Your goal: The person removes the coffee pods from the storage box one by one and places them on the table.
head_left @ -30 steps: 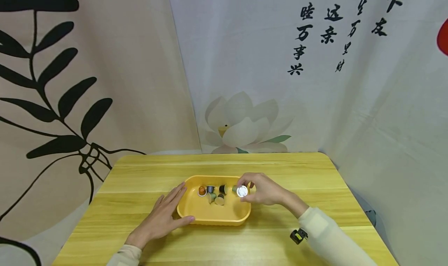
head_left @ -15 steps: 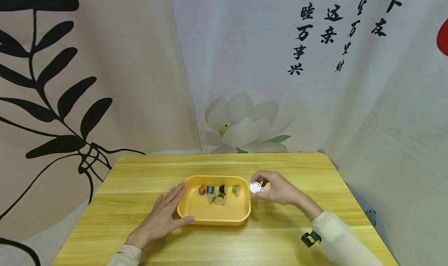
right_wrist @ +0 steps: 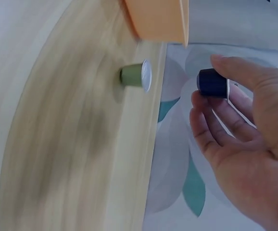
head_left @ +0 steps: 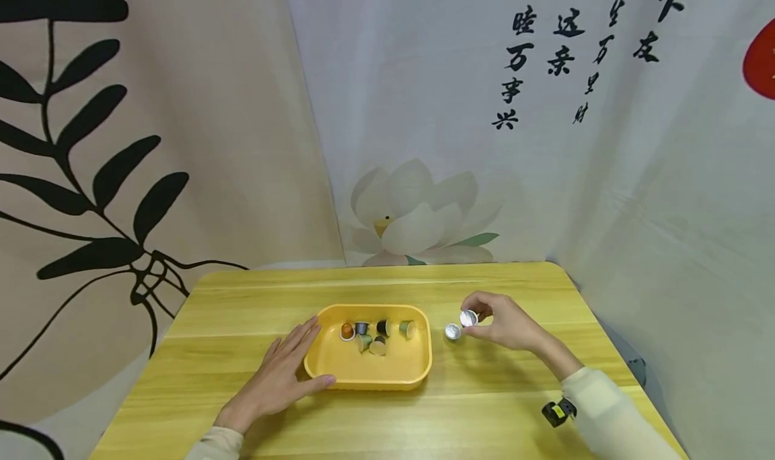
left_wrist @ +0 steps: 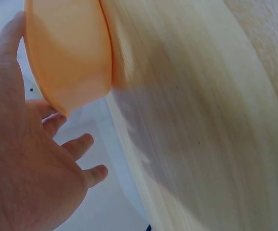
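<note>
My right hand [head_left: 505, 320] pinches a dark blue coffee capsule [right_wrist: 212, 83] between thumb and fingers, above the table to the right of the tray. Its silver lid shows in the head view. Just left of that hand, a green coffee capsule [right_wrist: 132, 75] stands on the table, silver lid [head_left: 453, 331] upward. My left hand [head_left: 275, 378] rests against the left end of the yellow tray [head_left: 387, 370], fingers extended along its rim and thumb at the front edge. Inside the tray are several capsules, among them an orange one [head_left: 347, 330], a black one [head_left: 383, 327] and a green one [head_left: 406, 329].
The wooden table [head_left: 339, 426] carries the tray near its middle. Behind it hangs a cloth backdrop [head_left: 424, 110] with a printed lotus and characters. A small black device [head_left: 558, 413] sits at the right wrist.
My right hand has moved right with its capsule, from over the tray's right end to the table beyond. The green capsule on the table has come into plain view. My left hand stays put.
</note>
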A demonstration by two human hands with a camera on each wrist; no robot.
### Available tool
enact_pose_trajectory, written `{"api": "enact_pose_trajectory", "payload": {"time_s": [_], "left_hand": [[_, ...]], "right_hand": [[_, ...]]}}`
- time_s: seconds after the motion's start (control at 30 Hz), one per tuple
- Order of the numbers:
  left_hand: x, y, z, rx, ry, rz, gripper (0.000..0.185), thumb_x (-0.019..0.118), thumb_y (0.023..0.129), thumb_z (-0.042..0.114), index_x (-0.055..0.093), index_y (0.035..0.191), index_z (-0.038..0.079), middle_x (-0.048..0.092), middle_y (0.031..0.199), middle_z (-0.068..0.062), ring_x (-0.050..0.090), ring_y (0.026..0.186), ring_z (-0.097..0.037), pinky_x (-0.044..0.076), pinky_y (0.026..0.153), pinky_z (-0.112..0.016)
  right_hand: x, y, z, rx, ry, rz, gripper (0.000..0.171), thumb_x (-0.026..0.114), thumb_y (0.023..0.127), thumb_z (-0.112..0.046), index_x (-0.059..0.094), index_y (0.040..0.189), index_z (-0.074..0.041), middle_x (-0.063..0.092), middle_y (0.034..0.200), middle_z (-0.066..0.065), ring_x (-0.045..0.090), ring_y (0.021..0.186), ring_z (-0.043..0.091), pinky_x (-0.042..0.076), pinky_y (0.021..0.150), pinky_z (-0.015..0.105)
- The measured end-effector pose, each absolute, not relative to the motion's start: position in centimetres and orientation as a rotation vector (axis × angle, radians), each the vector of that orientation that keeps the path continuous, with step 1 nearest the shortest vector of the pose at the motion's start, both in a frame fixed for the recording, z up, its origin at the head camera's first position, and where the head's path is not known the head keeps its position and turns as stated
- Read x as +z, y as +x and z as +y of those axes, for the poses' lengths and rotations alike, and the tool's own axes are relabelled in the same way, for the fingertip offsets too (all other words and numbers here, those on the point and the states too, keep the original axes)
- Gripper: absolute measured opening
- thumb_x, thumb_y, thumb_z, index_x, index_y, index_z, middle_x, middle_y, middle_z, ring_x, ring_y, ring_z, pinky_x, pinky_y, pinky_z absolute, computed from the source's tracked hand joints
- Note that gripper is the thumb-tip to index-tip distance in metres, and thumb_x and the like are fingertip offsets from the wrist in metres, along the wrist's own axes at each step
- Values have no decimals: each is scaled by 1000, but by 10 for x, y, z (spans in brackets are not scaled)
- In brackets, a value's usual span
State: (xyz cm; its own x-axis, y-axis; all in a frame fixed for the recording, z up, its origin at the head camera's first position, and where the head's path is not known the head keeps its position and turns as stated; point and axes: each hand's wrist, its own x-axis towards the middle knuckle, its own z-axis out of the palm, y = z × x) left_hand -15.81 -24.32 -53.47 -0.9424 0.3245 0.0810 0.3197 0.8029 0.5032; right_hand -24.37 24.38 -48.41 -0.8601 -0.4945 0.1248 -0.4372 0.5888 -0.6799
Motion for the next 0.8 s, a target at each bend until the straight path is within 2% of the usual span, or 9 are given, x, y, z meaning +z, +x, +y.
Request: {"api": "enact_pose_trajectory", "payload": {"time_s": [0.13,0.37,0.53,0.8], "left_hand": [[-534,-157,-243,829,526,2975,111,76,99,72,29,181,13,18,192,-3,27,173,-52,16,132,-88],[-533,-157,-243,808,521,2993,110,77,99,70,29,181,15,19,192,-3,28,173,-52,18,132,-87],[-533,-156,-243,810,521,2989,110,77,99,70,29,181,15,20,192,-3,29,172,-52,18,131,-88],[-533,-157,-242,808,516,2986,111,74,99,74,29,181,15,19,192,-3,28,172,-51,18,131,-88]], "right_hand": [[-491,-248,252,-1136,-777,2728,29,92,95,-13,75,118,-15,77,107,-3,71,97,8,68,93,42],[-504,-256,261,-1149,-724,2683,24,90,97,-10,74,115,-9,78,105,3,72,95,12,64,84,26],[-514,-261,265,-1141,-712,2641,24,89,98,-9,73,116,-7,77,106,5,72,98,15,64,84,23],[-527,-265,263,-1115,-688,2630,25,90,96,-7,73,114,-7,78,104,5,71,95,13,64,84,21]]}}
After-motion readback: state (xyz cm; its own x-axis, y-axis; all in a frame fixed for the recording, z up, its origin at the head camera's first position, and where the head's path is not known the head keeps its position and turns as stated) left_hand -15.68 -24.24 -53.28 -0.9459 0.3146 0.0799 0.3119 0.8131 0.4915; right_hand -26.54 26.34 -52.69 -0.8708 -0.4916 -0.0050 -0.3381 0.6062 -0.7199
